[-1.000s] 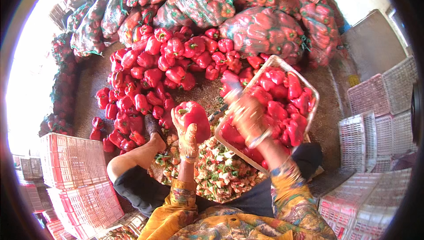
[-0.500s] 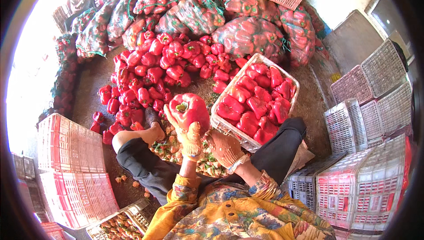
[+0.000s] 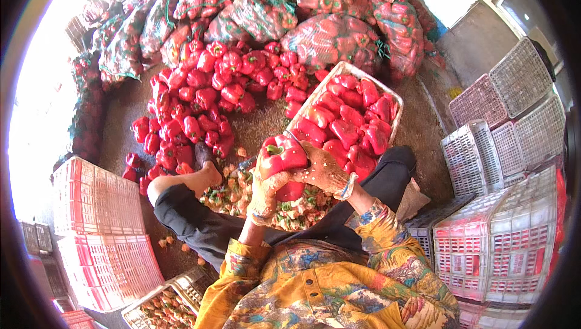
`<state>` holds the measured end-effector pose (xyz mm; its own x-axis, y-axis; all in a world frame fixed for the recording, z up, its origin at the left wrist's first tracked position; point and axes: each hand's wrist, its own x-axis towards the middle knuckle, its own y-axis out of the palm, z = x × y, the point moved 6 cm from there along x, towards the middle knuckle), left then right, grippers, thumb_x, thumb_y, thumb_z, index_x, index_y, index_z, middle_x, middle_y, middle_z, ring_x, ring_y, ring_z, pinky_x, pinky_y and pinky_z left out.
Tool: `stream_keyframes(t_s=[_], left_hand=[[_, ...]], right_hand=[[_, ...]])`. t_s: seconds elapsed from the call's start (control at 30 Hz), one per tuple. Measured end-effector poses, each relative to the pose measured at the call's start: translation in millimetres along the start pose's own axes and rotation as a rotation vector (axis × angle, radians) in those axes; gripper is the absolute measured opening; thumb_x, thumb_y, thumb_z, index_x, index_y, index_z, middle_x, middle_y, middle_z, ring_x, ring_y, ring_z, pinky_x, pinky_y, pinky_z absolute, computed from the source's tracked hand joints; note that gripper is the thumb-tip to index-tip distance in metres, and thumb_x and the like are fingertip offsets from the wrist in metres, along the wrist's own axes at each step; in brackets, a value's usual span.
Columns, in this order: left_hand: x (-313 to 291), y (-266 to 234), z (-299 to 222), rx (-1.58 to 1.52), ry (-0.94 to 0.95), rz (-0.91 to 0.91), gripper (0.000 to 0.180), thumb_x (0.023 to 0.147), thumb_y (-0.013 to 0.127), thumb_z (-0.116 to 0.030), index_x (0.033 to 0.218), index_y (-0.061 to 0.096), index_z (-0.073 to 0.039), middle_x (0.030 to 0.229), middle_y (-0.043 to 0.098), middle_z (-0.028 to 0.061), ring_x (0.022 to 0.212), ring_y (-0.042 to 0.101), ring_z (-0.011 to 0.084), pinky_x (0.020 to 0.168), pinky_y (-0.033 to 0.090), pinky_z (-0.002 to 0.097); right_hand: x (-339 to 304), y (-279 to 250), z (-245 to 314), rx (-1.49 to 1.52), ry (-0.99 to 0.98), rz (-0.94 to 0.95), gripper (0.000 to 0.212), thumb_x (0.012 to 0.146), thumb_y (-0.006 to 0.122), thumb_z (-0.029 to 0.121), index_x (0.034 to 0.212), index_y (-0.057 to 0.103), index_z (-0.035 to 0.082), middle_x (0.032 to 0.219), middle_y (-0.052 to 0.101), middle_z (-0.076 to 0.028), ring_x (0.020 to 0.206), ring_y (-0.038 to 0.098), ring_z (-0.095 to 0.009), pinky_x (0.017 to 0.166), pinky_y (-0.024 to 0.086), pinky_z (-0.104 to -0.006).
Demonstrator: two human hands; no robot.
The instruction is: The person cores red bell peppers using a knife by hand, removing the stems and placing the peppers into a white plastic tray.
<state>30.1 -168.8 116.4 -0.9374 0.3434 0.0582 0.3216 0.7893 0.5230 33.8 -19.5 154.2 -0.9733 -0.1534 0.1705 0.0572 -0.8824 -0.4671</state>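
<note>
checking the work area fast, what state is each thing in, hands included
held red bell pepper: green stem end up
left hand: gloved, closed on the pepper's left side
right hand: gloved, against its right side; whether it grips a tool is unclear
loose red bell peppers: heaped, unbagged
white crate: filled with peppers
large mesh sack: bulging with peppers
pepper cores: piled loose

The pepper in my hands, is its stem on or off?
On: the green stem shows at the top of the red pepper, between your left hand and right hand. Whether it's cut around, I can't tell.
</note>
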Motion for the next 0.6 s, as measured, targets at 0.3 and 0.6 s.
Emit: stream_keyframes(t_s=[0.3,0.6], left_hand=[[-9,-14,51,-0.387,-0.294,0.044,0.095,0.073,0.084,-0.032,0.152,0.037,-0.007,0.138,0.058,0.0119,0.124,0.058,0.0281,0.109,0.045,0.0437],[-4,-32,92,-0.599,-0.411,-0.043,0.075,0.087,0.072,-0.040,0.148,0.044,-0.005,0.143,0.056,0.0159,0.129,0.056,0.0335,0.113,0.042,0.0500]], right_hand=[[-34,2,-31,0.291,0.171,0.042,0.072,0.080,0.083,0.021,0.142,0.050,0.001,0.130,0.064,-0.012,0.120,0.061,-0.022,0.105,0.047,-0.0382],[-47,5,-100,0.944,0.447,0.135,0.053,0.090,0.075,0.014,0.137,0.053,0.002,0.116,0.066,-0.002,0.101,0.065,-0.014,0.086,0.055,-0.0283]])
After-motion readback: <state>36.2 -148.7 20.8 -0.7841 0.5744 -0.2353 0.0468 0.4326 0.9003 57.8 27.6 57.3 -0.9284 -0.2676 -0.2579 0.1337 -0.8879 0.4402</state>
